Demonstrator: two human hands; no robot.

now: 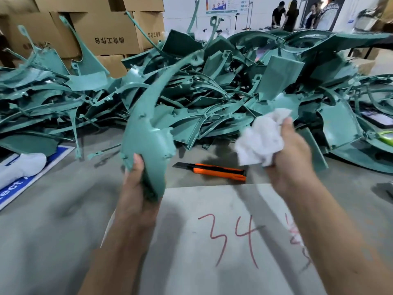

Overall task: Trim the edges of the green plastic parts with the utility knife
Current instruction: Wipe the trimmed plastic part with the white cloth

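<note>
left hand (136, 184) grips a curved green plastic part (148, 133) by its lower end. right hand (291, 158) clutches a crumpled white cloth (261, 141). the orange utility knife (217, 170) lies untouched on the floor between them

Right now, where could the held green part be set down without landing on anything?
Bare floor lies left of the utility knife, between the blue sign and the pale sheet marked 34. That sheet is also bare. Behind the knife, the pile of green parts crowds everything.

head-worn view, angled down, hands close
</note>
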